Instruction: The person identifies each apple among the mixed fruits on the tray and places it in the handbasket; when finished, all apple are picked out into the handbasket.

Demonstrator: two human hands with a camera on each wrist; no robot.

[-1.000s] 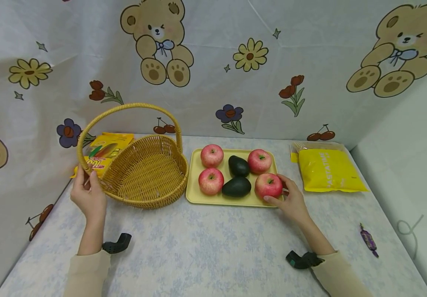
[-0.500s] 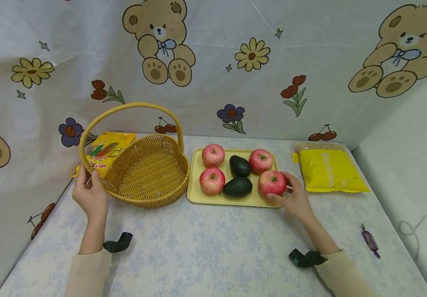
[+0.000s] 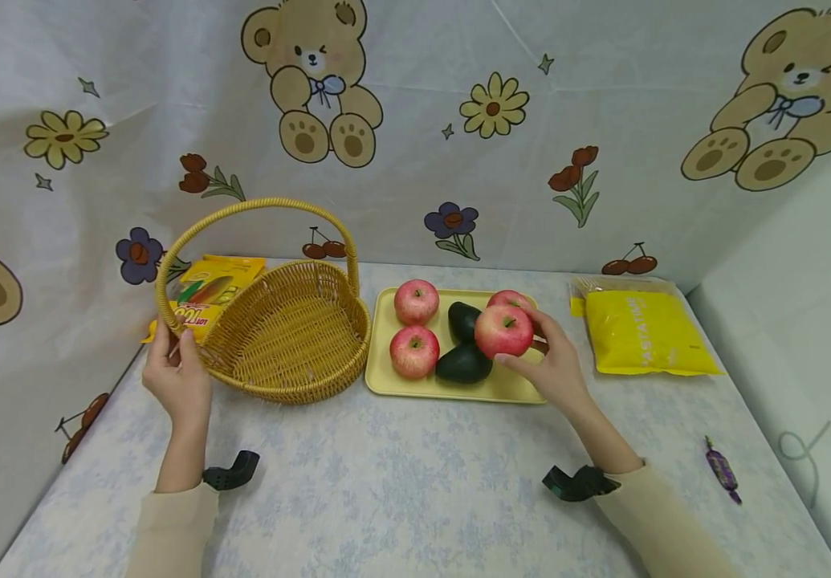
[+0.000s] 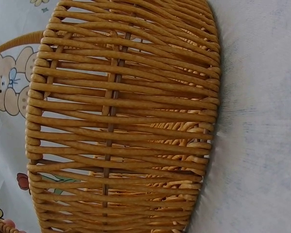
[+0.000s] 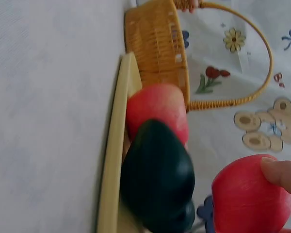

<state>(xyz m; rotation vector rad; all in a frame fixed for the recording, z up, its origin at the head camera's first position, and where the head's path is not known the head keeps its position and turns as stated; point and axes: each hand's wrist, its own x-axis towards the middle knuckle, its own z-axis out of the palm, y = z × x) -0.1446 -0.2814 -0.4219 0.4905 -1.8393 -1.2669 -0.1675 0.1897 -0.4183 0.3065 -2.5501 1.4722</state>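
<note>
1. The right grip (image 3: 560,363) holds a round, pinkish-red apple (image 3: 503,331), with the thumb on the near side and the fingers reaching round behind; the apple is raised over the tray.
2. The left grip (image 3: 180,379) pinches a golden-tan, round woven basket (image 3: 292,343) at the foot of its tall wrapped hoop handle (image 3: 270,202), where it meets the rim.
3. Below the right grip, a pale-yellow, shallow rectangular tray (image 3: 511,387) rests on the blue-mottled white worktop (image 3: 401,482). Just left of the held apple lie two dark green, teardrop-shaped avocados (image 3: 463,364); farther left sit two more red apples (image 3: 413,352), and a third, the rear apple (image 3: 507,298), shows just beyond it.
4. For a clean lift, the thumb and fingers should probably stay opposed across the apple's widest part, squeezing only enough to stop the smooth skin slipping, and high enough not to knock its neighbours.
5. The left grip would do well to keep the basket flat: it looks light, and the high handle could act as a lever.
6. Its side is ribbed strands with open gaps; the avocados look sleek, though the right wrist view is blurred, so their texture is uncertain.
</note>
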